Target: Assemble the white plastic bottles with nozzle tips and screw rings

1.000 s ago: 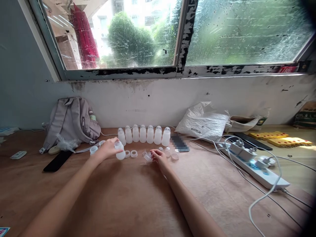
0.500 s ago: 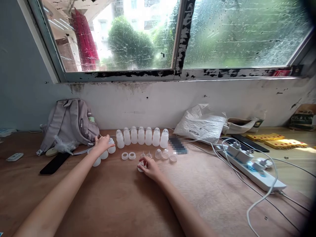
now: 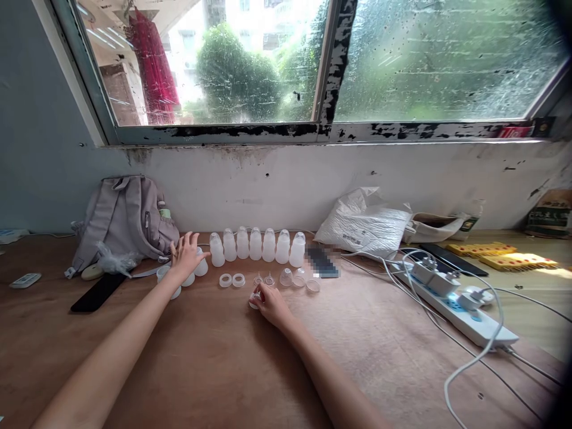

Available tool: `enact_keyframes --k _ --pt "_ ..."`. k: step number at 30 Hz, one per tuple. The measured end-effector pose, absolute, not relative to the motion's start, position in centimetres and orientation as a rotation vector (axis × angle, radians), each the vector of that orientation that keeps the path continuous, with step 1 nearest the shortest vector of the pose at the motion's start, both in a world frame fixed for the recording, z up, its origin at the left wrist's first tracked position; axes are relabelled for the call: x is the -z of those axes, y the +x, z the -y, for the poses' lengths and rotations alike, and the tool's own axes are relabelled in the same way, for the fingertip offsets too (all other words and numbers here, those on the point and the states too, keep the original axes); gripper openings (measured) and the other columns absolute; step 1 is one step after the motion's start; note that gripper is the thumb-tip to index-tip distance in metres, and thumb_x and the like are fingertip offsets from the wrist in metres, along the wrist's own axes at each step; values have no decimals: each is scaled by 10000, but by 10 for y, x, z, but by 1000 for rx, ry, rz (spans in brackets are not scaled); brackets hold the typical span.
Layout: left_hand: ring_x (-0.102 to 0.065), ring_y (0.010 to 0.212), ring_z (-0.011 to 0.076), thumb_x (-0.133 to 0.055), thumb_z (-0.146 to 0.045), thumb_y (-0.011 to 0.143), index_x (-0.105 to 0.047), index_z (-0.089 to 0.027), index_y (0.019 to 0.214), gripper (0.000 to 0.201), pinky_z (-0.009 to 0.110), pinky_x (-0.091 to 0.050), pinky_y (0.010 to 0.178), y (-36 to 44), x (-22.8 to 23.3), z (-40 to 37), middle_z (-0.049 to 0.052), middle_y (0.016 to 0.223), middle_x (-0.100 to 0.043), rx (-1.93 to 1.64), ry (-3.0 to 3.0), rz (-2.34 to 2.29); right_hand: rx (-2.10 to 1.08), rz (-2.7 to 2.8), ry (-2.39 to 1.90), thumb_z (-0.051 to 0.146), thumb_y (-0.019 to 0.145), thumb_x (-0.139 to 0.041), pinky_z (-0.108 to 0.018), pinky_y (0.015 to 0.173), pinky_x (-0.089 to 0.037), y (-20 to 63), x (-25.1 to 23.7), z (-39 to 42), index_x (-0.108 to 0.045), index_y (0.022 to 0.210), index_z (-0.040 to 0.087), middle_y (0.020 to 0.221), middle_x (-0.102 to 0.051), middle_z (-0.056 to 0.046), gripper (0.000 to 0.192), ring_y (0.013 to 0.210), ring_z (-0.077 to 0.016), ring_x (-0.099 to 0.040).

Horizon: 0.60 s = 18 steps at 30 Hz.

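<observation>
My left hand (image 3: 185, 260) is open, fingers spread, over a small group of frosted white baby bottles (image 3: 202, 266) without caps. Whether it touches one of them I cannot tell. My right hand (image 3: 269, 302) is pinched shut on a small clear nipple, with a white ring (image 3: 254, 301) at its fingertips on the table; fingers partly hide both. Just behind that hand stand two clear nipples (image 3: 269, 280). To their left lie two white screw rings (image 3: 238, 280). Clear domed caps (image 3: 286, 277) and a flat clear disc (image 3: 313, 286) sit on the right.
Several capped bottles (image 3: 255, 243) form a row along the wall. A grey backpack (image 3: 127, 223) and dark phone (image 3: 98, 293) are at left. Right of the row are a blurred dark object (image 3: 322, 262), a silver bag (image 3: 364, 220) and a power strip (image 3: 460, 310) with looping cables.
My left hand has opened its fingers wider and shifted slightly left from the bottle it was over. My right fingers have closed more tightly at the ring, with little movement of the arm.
</observation>
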<state>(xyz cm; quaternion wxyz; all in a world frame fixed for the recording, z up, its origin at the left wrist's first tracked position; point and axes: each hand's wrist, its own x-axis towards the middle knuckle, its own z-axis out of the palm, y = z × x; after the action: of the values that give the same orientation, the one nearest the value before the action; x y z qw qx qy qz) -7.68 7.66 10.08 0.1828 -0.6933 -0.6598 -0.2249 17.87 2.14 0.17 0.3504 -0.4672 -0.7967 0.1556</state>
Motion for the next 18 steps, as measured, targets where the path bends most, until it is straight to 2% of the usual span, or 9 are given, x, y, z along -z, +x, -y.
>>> enact_keyframes --k 3,5,7,11,14,18 --pt "-430 1070 224 -342 -337 834 -448 -179 1079 310 360 -290 927 -57 -95 -65 101 1140 -487 963 -1995 1730 -390 2065 -1177 200 714 -576 -246 583 -313 178 0 -23 -479 695 203 658 -553 6 99 598 -136 -479" --pt "-455 1046 197 -310 -308 847 -486 -181 1040 291 327 -316 923 -37 -80 -55 82 1080 -532 1010 -2133 1678 -385 2066 -1166 193 726 -562 -255 615 -319 177 1 -24 -463 678 203 662 -557 8 111 613 -138 -487" --pt "-444 1079 201 -319 -308 845 -498 -198 1072 310 341 -317 937 -15 -57 -46 71 1125 -527 940 -2297 1649 -386 2064 -1151 190 739 -546 -261 643 -321 177 1 -23 -450 673 203 667 -560 10 117 624 -138 -491" --pt "-308 1219 256 -355 -375 829 -373 -237 1248 441 449 -239 989 15 -8 -33 77 1327 -365 758 -2411 1700 -407 2067 -1134 197 747 -528 -250 624 -320 177 1 -22 -427 661 207 646 -547 14 133 612 -137 -487" --pt "-300 1224 278 -355 -406 825 -381 -230 1252 463 474 -222 992 19 12 -30 99 1324 -371 699 -2385 1790 -424 2063 -1137 210 752 -517 -241 599 -319 177 1 -20 -416 666 211 651 -540 8 133 617 -142 -482" --pt "-319 1212 283 -350 -420 825 -421 -229 1223 447 486 -220 988 11 15 -29 112 1293 -411 742 -2351 1841 -467 2040 -1137 228 773 -488 -245 600 -324 174 1 -18 -408 677 221 664 -541 -5 125 625 -149 -474"
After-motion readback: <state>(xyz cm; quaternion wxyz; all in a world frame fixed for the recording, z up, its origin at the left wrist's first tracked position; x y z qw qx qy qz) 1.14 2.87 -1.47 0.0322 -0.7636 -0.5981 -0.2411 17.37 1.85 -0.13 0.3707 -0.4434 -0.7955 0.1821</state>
